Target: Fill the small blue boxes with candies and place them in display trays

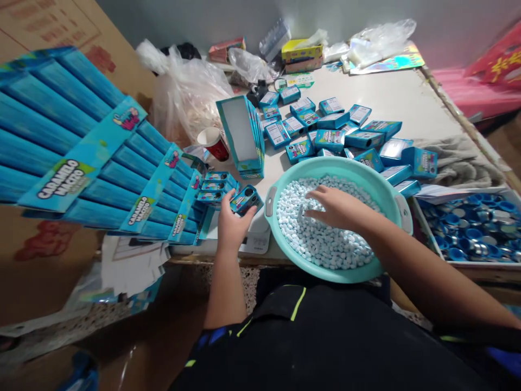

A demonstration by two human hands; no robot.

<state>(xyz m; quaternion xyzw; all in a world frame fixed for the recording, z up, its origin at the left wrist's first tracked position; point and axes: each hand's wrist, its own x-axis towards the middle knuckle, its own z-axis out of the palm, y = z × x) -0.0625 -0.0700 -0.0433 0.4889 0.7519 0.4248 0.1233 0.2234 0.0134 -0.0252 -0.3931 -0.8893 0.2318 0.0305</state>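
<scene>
On the left, my left hand (231, 225) grips a small blue candy tin (246, 200) with a round dark opening showing on its face. Beside it sit several like tins (215, 187) in a stack, touching an open display box. My right hand (336, 209) reaches into a turquoise basin (325, 276) full of pale blue and white candies (345, 252). Its thumb and fingers are curled at the candies' surface around a small clear thing (302, 213), too indistinct to name.
Tall nested blue display boxes (93, 157) lean at the left. Many blue tins (329, 140) lie scattered behind the basin. A white tray (431, 233) of blue and silver lids (474, 233) stands right. A red paper cup (217, 147) and plastic bags (191, 89) are farther back.
</scene>
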